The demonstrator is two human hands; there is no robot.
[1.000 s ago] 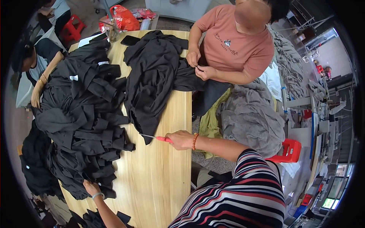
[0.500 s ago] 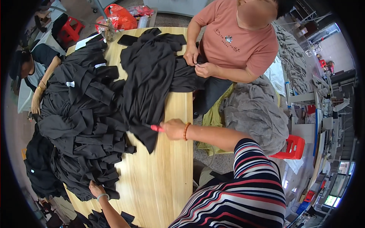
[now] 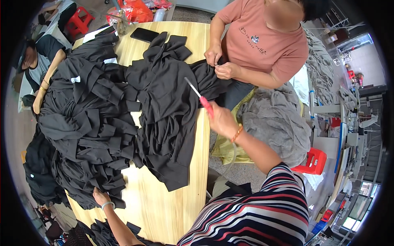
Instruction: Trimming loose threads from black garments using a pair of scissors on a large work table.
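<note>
Right hand (image 3: 223,121): wrapped around the red-handled tool (image 3: 206,105), whose slim metal shaft points over the loose black garment (image 3: 168,90).
Left hand (image 3: 101,198): at the near edge of the black garment heap (image 3: 82,123) (whether its fingers pinch cloth, one cannot tell).
Loose black garment: spread on the wooden table (image 3: 164,209), between the heap and the salmon-shirted co-worker (image 3: 266,47).
Co-worker's hands (image 3: 228,71): close together at its far-right end.

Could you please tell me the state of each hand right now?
Left hand: at the dark garment pile; whether it grips cannot be told.
Right hand: closed, holding a red-handled tool.
</note>
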